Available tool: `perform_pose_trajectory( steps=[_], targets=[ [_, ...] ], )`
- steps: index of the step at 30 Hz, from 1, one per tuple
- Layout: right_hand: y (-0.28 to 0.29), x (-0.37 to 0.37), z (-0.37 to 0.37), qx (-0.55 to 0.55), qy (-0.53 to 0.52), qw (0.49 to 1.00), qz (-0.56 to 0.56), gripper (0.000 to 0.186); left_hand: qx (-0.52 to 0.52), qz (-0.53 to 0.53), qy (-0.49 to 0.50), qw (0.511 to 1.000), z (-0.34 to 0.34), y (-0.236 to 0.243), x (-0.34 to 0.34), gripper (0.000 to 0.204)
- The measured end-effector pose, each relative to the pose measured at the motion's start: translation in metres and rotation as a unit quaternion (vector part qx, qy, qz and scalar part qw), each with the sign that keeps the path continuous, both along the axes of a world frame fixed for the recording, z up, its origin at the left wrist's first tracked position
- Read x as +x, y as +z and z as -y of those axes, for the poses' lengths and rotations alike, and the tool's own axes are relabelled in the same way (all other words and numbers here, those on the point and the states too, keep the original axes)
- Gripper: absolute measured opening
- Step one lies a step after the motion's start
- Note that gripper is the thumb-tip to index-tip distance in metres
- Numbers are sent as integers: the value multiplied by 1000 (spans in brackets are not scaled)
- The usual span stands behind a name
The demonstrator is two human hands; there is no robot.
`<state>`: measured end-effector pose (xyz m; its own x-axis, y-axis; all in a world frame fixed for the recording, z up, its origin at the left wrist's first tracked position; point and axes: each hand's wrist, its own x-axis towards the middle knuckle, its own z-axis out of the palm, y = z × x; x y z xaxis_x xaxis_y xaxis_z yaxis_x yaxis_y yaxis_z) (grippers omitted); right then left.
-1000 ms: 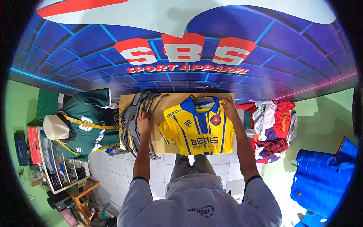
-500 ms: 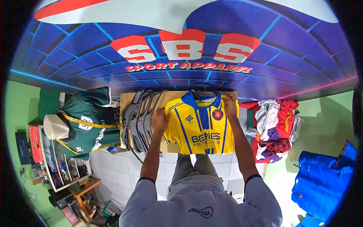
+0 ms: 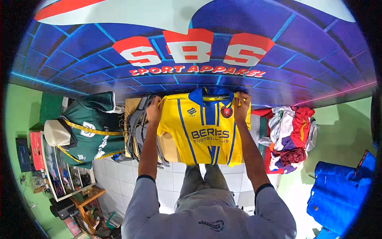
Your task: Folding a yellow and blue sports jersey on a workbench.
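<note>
A yellow football jersey with blue stripes and a blue collar hangs spread in front of me, its front facing me. My left hand is closed on its left shoulder, by the sleeve. On the other side my right hand pinches the right shoulder, close to the round red-and-black badge. A dark hanger shows in part inside the collar. Just beside my left hand lie several dark grey hangers on a tan tabletop; the jersey hides much of the table.
At the left, a mannequin wears a dark green jersey with a yellow tape measure over it. A heap of mixed clothes lies right of the table. Blue garments hang at far right. A printed blue wall stands behind.
My left hand has moved up and left to the jersey's shoulder, pulling that side out wider. The jersey's left sleeve now lies spread over the hangers' edge. My right hand has shifted slightly.
</note>
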<state>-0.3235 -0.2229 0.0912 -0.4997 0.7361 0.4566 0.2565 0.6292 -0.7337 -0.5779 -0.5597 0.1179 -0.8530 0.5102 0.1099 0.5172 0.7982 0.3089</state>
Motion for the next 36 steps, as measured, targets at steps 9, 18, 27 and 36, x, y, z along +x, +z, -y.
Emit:
perform_pose_trajectory(
  steps=[9, 18, 27, 36],
  targets=[
    [-22, -22, 9, -83, -13, 996, 24, 39, 90, -229, -41, 968, -2, -8, -14, 21],
    [-39, 120, 65, -15, -114, 993, -30, 48, 352, 284, 152, 879, 63, -29, 260, 17],
    [-88, 294, 157, -128, -152, 965, 171, 52, 316, 361, 226, 848, 144, -162, 356, 35],
    [-156, 352, 171, -692, -58, 719, -24, 36, 250, 332, 121, 901, 150, -138, 322, 32]
  ],
)
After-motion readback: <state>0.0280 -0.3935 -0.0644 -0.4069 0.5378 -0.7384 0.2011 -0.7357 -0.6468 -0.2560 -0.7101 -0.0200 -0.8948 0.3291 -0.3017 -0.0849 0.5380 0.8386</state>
